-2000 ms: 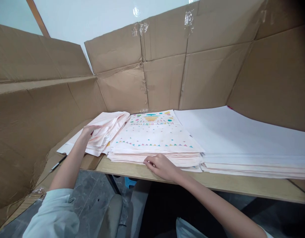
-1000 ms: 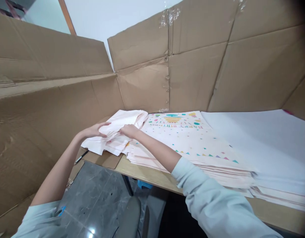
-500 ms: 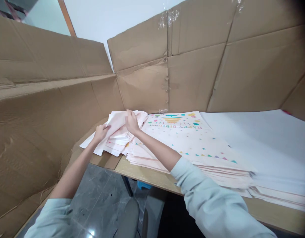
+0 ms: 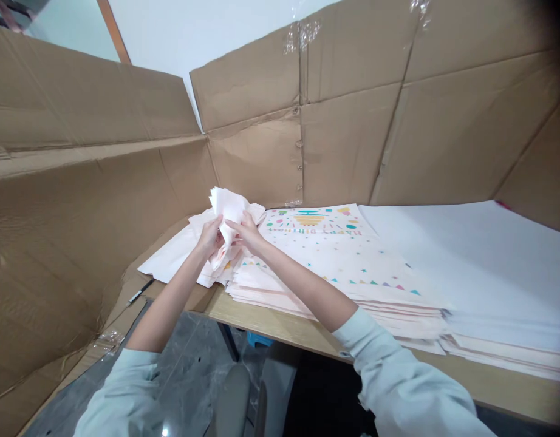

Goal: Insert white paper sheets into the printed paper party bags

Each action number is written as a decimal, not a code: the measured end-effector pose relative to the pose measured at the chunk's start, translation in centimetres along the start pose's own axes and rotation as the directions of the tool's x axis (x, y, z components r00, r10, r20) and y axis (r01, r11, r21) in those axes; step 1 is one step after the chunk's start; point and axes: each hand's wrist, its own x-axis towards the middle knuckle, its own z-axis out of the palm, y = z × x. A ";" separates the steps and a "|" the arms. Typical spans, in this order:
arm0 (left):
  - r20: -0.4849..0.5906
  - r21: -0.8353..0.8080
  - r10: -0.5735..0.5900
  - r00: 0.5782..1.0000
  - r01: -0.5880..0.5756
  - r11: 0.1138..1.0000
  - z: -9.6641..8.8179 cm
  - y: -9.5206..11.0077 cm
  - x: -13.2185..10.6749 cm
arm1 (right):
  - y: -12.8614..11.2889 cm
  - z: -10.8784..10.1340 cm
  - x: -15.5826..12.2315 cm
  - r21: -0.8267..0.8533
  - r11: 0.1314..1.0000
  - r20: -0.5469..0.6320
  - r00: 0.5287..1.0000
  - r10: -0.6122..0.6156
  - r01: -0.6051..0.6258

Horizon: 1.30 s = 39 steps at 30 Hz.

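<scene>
My left hand (image 4: 210, 237) and my right hand (image 4: 247, 233) are close together, fingers closed round a bunch of thin white-pink sheets (image 4: 231, 205). The bunch is bent and gathered between them, its upper edges fanned out. Below and around it lies a loose pile of similar sheets (image 4: 175, 247), partly hidden by my hands and left arm. Just right of my right hand is a flat stack of printed sheets (image 4: 316, 255), with "HAPPY BIRTHDAY" upside down, coloured triangles and small stars.
A tall stack of plain white sheets (image 4: 480, 267) lies on the right. Cardboard walls (image 4: 257, 152) stand behind and to the left. A dark pen-like stick (image 4: 141, 291) lies by the left edge. The wooden table edge (image 4: 262, 318) faces a grey chair (image 4: 233, 394).
My hands have come together, the left moving right and up. The sheets between them are now raised and bunched, and the pen-like stick has come into view.
</scene>
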 end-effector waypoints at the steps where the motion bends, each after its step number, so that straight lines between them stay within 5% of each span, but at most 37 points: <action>1: 0.051 0.055 -0.035 0.998 0.032 0.998 0.1 -0.3 -0.1 | 0.3 -0.5 0.2 0.024 0.999 -0.013 0.999 0.036 -0.035; 4: 0.190 0.277 -0.090 0.978 0.035 0.960 0.2 -0.8 -0.9 | 1.5 -1.8 0.4 0.096 0.992 -0.030 0.996 0.085 -0.082; 7: 0.334 0.524 -0.077 0.939 -0.118 0.843 0.3 -0.5 -2.3 | 2.3 -2.7 -0.2 0.222 0.967 -0.018 0.991 0.135 -0.127; 10: 0.440 0.757 -0.030 0.897 -0.353 0.550 0.1 0.1 -4.0 | 2.7 -3.7 -1.0 0.369 0.908 0.026 0.979 0.203 -0.198; 12: 0.433 0.852 -0.031 0.901 -0.398 0.341 -0.3 0.3 -4.9 | 3.1 -4.4 -1.6 0.480 0.861 0.012 0.983 0.186 -0.168; 14: 0.404 0.890 -0.047 0.913 -0.381 0.250 -0.6 0.3 -5.3 | 3.7 -5.0 -2.0 0.572 0.812 0.001 0.991 0.137 -0.113; 22: 0.423 0.891 -0.106 0.900 -0.392 0.231 -0.8 0.8 -5.9 | 6.1 -6.4 -2.5 0.673 0.736 0.032 0.997 0.064 -0.069; 29: 0.437 0.877 -0.095 0.895 -0.400 0.264 -1.1 -0.5 -5.6 | 5.9 -6.2 -2.3 0.675 0.724 -0.101 0.954 0.283 -0.143; 34: 0.343 0.930 -0.046 0.938 -0.332 0.159 0.3 -1.0 -4.6 | 5.8 -5.8 -2.4 0.618 0.775 -0.202 0.925 0.322 -0.134; 39: 0.374 0.928 0.050 0.926 -0.374 -0.007 4.0 -1.7 -4.0 | 5.4 -5.2 -1.9 0.593 0.788 -0.261 0.886 0.382 -0.165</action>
